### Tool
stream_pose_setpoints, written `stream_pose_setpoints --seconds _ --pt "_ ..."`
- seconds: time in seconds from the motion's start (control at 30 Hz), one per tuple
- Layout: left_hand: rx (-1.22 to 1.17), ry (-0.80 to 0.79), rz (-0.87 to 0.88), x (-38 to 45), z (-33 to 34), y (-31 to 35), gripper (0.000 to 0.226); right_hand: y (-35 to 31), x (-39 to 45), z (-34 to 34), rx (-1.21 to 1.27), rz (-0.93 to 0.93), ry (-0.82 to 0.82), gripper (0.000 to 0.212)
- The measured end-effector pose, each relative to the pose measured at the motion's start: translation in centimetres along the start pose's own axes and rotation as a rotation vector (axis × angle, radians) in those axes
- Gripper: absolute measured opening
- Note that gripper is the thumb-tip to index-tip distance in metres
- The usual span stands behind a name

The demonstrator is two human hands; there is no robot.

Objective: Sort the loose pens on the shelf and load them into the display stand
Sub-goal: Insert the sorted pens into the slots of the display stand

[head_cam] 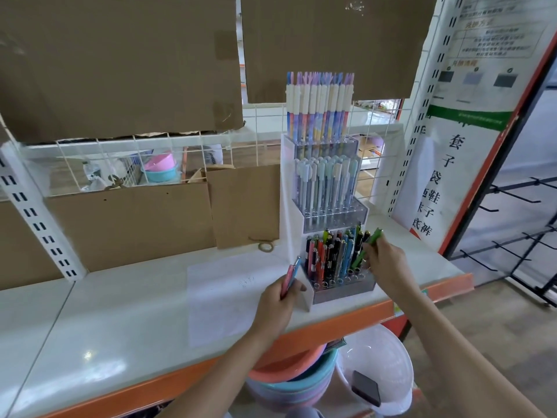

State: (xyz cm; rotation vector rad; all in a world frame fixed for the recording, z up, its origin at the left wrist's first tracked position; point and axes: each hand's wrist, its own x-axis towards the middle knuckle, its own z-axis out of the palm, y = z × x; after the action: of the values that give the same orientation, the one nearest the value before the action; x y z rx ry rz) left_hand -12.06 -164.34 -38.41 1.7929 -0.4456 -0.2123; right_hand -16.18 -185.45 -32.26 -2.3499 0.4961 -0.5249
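Standing at the right end of a white shelf point(120, 321) with an orange front edge is a three-tier clear acrylic display stand point(325, 206). Its top tier holds tall pens with white caps and pastel barrels point(319, 104), upright and packed close. The middle tier holds slimmer pens with pale blue and mint caps point(325, 182), also upright. The bottom tier point(343, 286) holds a mixed lot of clip pens in black, red, blue and green point(331, 254), leaning at slightly different angles in their holes.

The right hand point(384, 260) is at the right side of the bottom tier, fingers curled and pinching a green pen point(369, 247), which is tilted with its upper end up and to the right and its lower end near the front holes. Whether the tip is seated in a hole I cannot tell.

The left hand point(278, 300) is just left of the stand's base, over the shelf, fingers closed round a pink pen and a blue pen point(291, 274) held together, their upper ends pointing up and to the right.

A clear plastic sheet point(223, 297) lies flat on the shelf under the left hand. Brown cardboard panels point(129, 224) line the wire grid behind. Stacked plastic basins point(301, 384) sit below the shelf, with a dark flat object point(366, 389) lying in the white basin.
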Motion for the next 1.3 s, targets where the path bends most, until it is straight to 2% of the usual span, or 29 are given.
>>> stream_pose_setpoints --seconds 0.1,0.2,0.27,0.37,0.43,0.57,0.73,0.83,0.9,1.07,1.13,1.3 --pt "-0.008 0.002 0.011 -0.2 0.1 0.1 0.023 0.4 1.2 1.1 0.007 0.112 -0.081 0.023" --pt "-0.015 -0.003 0.013 -0.1 -0.1 0.0 0.023 1.0 1.3 2.7 -0.125 0.136 -0.144 0.012" --pt "-0.022 -0.007 0.008 0.0 -0.2 -0.1 0.023 1.4 1.2 3.1 -0.143 0.166 -0.175 0.016" --pt "-0.033 -0.011 -0.007 0.1 -0.2 -0.3 0.023 1.4 1.4 3.3 -0.196 0.126 -0.154 0.011" --pt "-0.041 -0.021 -0.020 0.1 0.0 -0.7 0.023 1.4 1.2 3.3 -0.222 0.091 -0.128 0.018" --pt "-0.065 -0.038 -0.049 0.0 0.4 -1.1 0.023 1.9 1.0 4.0 -0.184 0.115 -0.123 0.017" --pt "-0.065 -0.091 -0.027 -0.4 -0.1 -0.8 0.020 2.0 0.5 5.1 -0.365 0.155 -0.085 0.016" --pt "-0.063 -0.128 -0.067 -0.3 -0.8 -0.8 0.021 1.7 0.0 4.8 -0.186 0.247 -0.030 0.015" --pt "-0.100 -0.145 -0.081 -0.3 -1.0 -0.7 0.021 1.5 -0.9 4.2 -0.034 0.243 -0.027 0.014" --pt "-0.180 -0.296 -0.023 -1.0 0.8 0.9 0.018 -1.3 -5.1 2.8 0.502 0.177 -0.347 0.021" --pt "-0.180 -0.335 -0.004 -1.3 2.0 1.6 0.020 -1.9 -6.1 2.9 0.542 0.166 -0.405 0.024" --pt "-0.144 -0.302 -0.035 -1.1 2.6 1.6 0.018 -1.7 -5.8 2.5 0.468 0.179 -0.307 0.023"
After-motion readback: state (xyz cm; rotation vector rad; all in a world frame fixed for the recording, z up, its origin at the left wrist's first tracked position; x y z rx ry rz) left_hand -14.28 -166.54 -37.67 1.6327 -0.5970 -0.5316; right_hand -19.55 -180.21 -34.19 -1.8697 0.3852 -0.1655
